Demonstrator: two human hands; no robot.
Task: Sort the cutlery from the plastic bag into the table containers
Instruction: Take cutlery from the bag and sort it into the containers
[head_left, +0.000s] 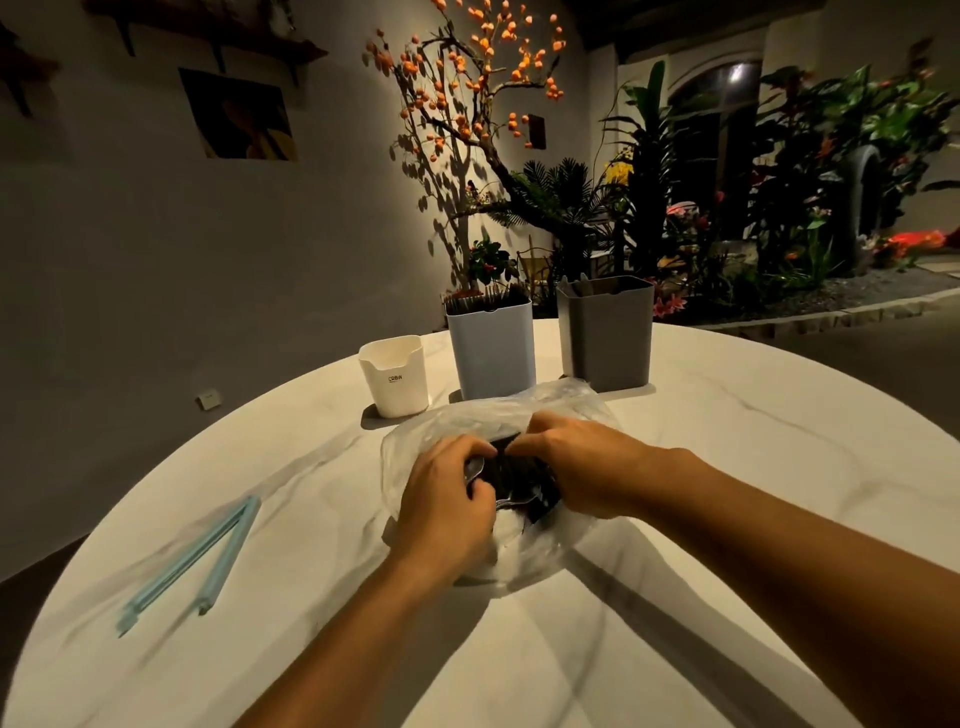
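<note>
Your left hand (447, 499) grips a silver spoon (475, 470) inside the plastic bag (415, 441); your right hand (576, 462) pinches dark cutlery (519, 467) there, axis unclear. Beyond both hands: white container (395, 376), blue container (492, 348) holding dark cutlery upright, grey container (607, 332).

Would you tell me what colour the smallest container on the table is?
White, or cream in this warm light; the smallest container shows in the head view.

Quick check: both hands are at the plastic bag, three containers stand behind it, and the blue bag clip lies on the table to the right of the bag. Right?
Not quite. In the head view the blue bag clip lies to the left of the plastic bag, not the right. Both hands, left hand and right hand, are at the bag, with three containers behind it.
</note>
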